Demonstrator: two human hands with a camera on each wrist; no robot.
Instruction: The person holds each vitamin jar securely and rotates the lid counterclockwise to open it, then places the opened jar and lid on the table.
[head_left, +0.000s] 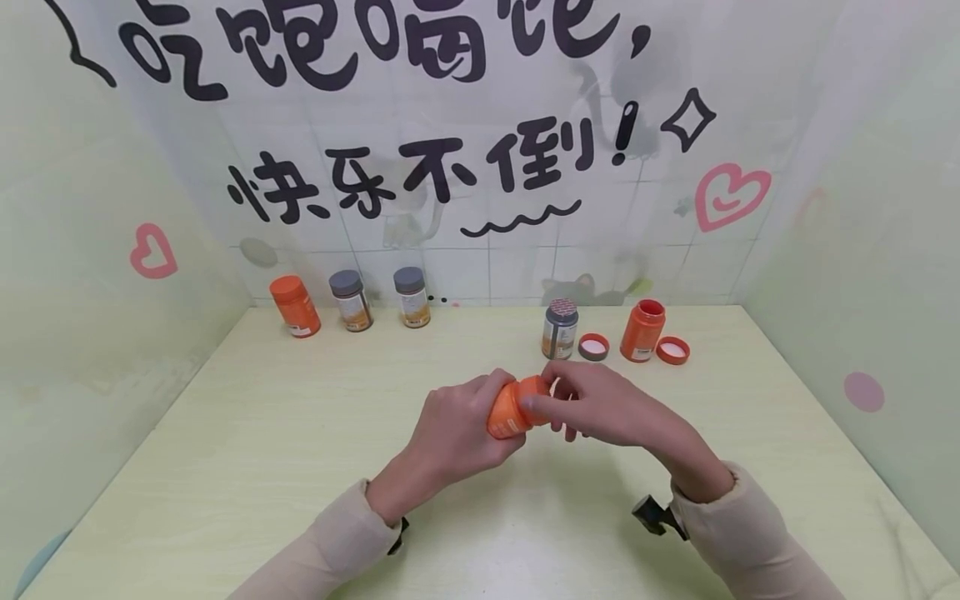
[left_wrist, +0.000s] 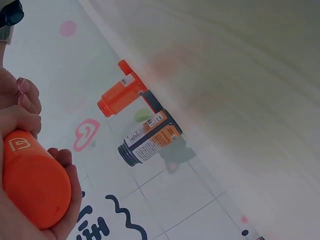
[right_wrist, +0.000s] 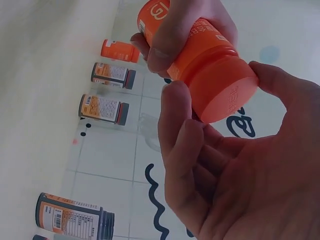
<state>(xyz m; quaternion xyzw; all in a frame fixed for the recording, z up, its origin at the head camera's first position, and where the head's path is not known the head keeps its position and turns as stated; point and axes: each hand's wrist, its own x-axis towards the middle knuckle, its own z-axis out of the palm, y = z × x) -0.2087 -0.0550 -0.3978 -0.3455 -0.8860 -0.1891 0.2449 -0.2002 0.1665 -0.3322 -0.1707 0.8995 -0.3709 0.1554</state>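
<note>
Orange bottle's base (left_wrist: 39, 192), left-wrist view only

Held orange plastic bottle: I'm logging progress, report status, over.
Left hand grips orange plastic bottle. Right hand pinches its round orange cap. No obstruction visible.

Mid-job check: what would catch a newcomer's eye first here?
First, the orange bottle in the left hand, with the right hand pinching its orange cap, over the middle of the table. Next, the big black lettering across the back wall. Then two uncapped bottles at the table's back right, each with its cap lying beside it.
</note>
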